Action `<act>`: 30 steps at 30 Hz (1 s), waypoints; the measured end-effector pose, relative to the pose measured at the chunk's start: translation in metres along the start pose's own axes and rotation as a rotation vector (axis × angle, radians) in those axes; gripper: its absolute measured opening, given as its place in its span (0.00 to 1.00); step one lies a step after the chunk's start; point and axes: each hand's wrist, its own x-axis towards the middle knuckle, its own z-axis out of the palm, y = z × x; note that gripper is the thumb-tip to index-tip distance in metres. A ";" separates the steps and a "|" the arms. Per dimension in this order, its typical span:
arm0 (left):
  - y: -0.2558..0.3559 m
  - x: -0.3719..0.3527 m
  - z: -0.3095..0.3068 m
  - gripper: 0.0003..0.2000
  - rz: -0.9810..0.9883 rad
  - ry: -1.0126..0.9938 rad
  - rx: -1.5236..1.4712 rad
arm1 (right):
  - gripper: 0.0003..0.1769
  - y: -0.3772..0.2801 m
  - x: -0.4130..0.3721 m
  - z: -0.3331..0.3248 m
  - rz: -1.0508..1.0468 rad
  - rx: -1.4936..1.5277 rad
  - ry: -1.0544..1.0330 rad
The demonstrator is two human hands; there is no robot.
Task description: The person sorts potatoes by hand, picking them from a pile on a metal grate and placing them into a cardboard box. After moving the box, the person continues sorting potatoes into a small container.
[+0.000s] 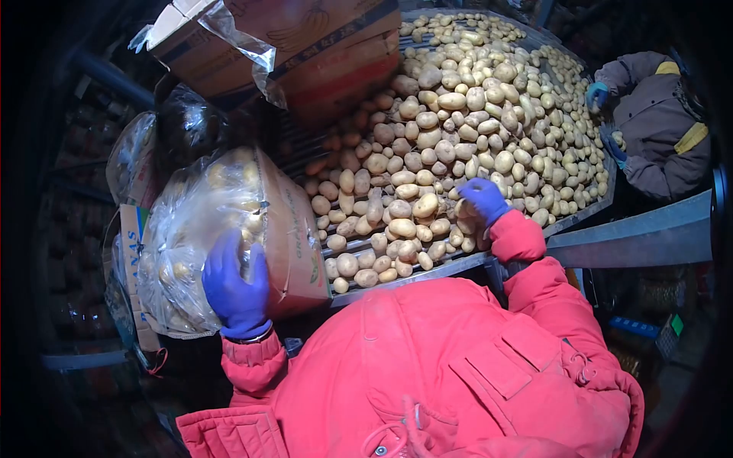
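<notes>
My left hand, in a blue glove, lies over the near side of a plastic-lined cardboard box. Its fingers and thumb are apart. Inside the clear plastic liner, potatoes show through. To the right, my right hand, gloved in the same blue, is low over the near part of the potato heap. Those fingers are curled at a potato, which the hand partly covers. Loose potatoes surround it on a slatted metal table.
A large printed cardboard box with torn tape stands tilted at the back. Across the heap, a person in a dark jacket has blue-gloved hands at the table edge. Another carton is at far left; a metal rail runs at right.
</notes>
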 end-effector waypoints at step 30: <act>0.000 -0.001 -0.002 0.19 -0.033 -0.036 0.004 | 0.07 -0.077 0.038 -0.017 0.143 0.812 -0.131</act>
